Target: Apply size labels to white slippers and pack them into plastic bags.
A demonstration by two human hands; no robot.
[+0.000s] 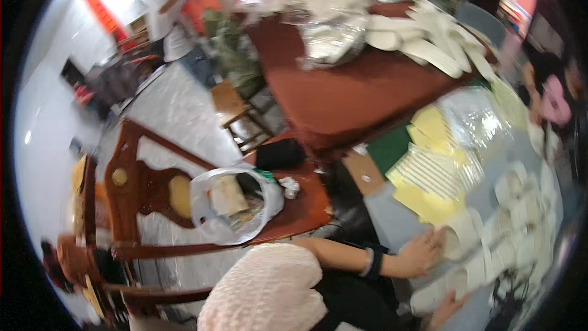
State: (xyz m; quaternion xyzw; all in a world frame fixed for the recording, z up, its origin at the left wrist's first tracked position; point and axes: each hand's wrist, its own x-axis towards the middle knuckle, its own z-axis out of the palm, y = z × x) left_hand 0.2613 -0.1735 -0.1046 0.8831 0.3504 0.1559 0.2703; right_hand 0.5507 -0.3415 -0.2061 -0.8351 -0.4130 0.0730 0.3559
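Observation:
My left hand (421, 254), with dark and pale bands at its wrist, is at the edge of a white slipper (462, 233). Its bent fingertips close on that edge, though blur softens the contact. Lower down, my right hand (448, 312) lies against another white slipper (435, 292); the frame edge and blur hide most of its fingers. More white slippers (511, 214) stand in rows on the grey table (386, 211) to the right. Beyond my left hand are yellow sheets (416, 202) and a striped clear plastic bag (429, 171).
A brown-covered table (324, 98) ahead carries loose white slippers (429, 52) and bagged ones (334, 34). On my left, a wooden chair (131, 190) holds a lined bin (272, 199) and a black item (280, 154). A stool (229, 103) stands behind. Other people are at the far left and right.

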